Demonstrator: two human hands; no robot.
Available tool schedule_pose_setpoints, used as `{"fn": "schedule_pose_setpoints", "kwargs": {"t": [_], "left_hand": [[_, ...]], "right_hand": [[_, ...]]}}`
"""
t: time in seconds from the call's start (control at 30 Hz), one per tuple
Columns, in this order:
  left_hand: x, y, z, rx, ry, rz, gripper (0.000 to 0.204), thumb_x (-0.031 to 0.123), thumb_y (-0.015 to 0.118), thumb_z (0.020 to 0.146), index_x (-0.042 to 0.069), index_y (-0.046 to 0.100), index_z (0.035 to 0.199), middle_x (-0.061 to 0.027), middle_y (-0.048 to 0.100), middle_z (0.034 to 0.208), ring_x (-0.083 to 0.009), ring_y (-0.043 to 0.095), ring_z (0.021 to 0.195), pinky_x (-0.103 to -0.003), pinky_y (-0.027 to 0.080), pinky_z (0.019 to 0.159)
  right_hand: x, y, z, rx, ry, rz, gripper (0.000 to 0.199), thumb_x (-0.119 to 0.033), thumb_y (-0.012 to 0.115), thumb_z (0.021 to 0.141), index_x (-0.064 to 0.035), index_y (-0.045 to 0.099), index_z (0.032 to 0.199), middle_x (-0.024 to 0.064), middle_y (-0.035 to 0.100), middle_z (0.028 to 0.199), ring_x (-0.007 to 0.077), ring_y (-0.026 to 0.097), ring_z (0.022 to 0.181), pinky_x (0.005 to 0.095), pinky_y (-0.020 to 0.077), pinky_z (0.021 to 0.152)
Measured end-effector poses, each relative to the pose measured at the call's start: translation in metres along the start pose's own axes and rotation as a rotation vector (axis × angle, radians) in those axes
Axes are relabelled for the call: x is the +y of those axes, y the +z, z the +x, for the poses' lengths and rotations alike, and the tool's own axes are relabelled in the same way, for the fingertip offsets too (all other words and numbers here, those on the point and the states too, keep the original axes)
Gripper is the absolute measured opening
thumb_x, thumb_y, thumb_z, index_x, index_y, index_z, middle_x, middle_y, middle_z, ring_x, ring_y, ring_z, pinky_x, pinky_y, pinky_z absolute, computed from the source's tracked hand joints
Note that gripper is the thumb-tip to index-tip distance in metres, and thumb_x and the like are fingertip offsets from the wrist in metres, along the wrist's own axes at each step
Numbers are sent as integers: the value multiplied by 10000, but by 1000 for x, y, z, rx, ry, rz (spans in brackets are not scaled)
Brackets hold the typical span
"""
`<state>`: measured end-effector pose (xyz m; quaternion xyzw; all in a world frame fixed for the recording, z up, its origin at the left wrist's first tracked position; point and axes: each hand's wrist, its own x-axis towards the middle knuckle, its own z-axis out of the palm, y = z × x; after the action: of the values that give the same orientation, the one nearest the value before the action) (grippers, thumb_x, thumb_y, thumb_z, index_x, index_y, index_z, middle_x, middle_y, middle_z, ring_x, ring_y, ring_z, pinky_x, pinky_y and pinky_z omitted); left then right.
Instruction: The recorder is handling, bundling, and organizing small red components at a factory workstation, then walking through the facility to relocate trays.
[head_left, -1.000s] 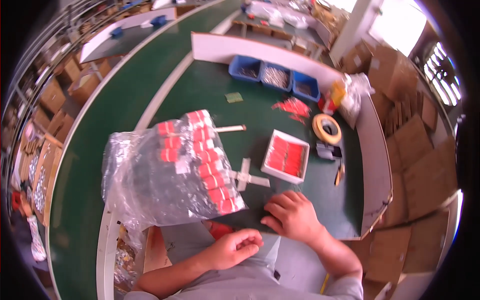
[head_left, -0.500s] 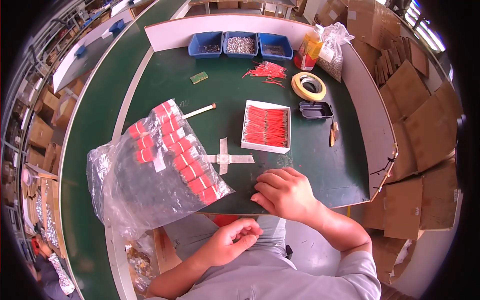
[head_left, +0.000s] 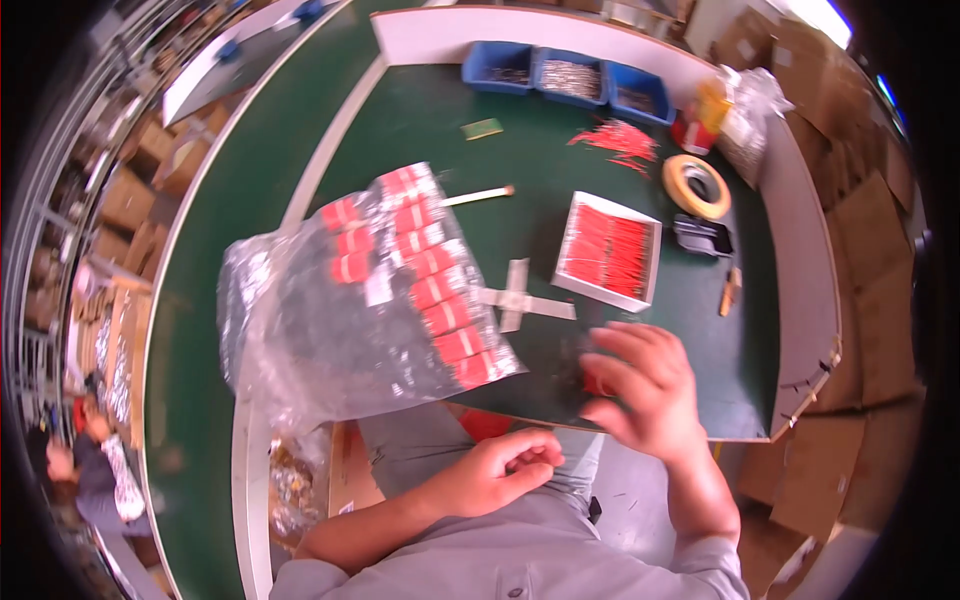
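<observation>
My right hand [head_left: 645, 390], blurred by motion, hovers over the near edge of the green table [head_left: 545, 405], fingers and thumb apart. A small red and dark thing [head_left: 597, 384] shows between thumb and fingers, too smeared to name; it does not look gripped. My left hand [head_left: 505, 470] rests above my lap, fingers loosely curled toward the thumb, with nothing visible in it. Beyond the right hand stands a white box [head_left: 561, 250] packed with thin red wire-like pieces [head_left: 606, 250]. On the left lies a clear plastic bag [head_left: 310, 340] with several banded red bundles [head_left: 433, 290].
Blue bins [head_left: 500, 68] with small metal parts line the back. Loose red pieces [head_left: 622, 140], a tape roll [head_left: 697, 187], a black tray [head_left: 702, 236] and a wooden-handled tool [head_left: 729, 293] lie at right. A tape cross [head_left: 515, 300] marks the table; a low white wall [head_left: 800, 300] borders it.
My right hand has lifted off the tabletop and its fingers have spread, uncovering something red. The left hand's fingers have curled in slightly. The whole view has shifted and tilted.
</observation>
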<state>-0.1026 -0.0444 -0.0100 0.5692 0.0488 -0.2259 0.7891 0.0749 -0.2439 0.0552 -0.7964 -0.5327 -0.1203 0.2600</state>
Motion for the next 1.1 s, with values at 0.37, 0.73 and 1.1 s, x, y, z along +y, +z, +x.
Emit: {"fn": "schedule_pose_setpoints", "kwargs": {"t": [0.37, 0.73, 1.1], "left_hand": [[133, -93, -105, 1023, 579, 782, 426, 16, 698, 899, 9, 619, 1318, -152, 651, 1359, -293, 605, 1276, -392, 459, 1088], [98, -202, -91, 1310, -176, 1093, 861, 373, 760, 910, 20, 291, 1540, -296, 548, 1441, -413, 574, 1317, -480, 440, 1114], [201, -191, -92, 972, 421, 140, 425, 92, 573, 1044, 93, 460, 1454, -41, 658, 1058, -86, 644, 895, -267, 555, 792]], "right_hand": [[-13, 37, -59, 136, 715, 651, 750, -64, 869, 802, 15, 498, 1450, 181, 701, 1276, 314, 653, 1223, 435, 492, 1076], [-4, 40, -48, 103, 506, 245, 747, -24, 815, 758, -20, 520, 1444, 108, 745, 1159, 307, 686, 1063, 461, 453, 1037], [1, 38, -46, 103, 504, 310, 731, -55, 835, 758, -33, 545, 1429, 93, 747, 1152, 290, 682, 1035, 452, 449, 1041]]}}
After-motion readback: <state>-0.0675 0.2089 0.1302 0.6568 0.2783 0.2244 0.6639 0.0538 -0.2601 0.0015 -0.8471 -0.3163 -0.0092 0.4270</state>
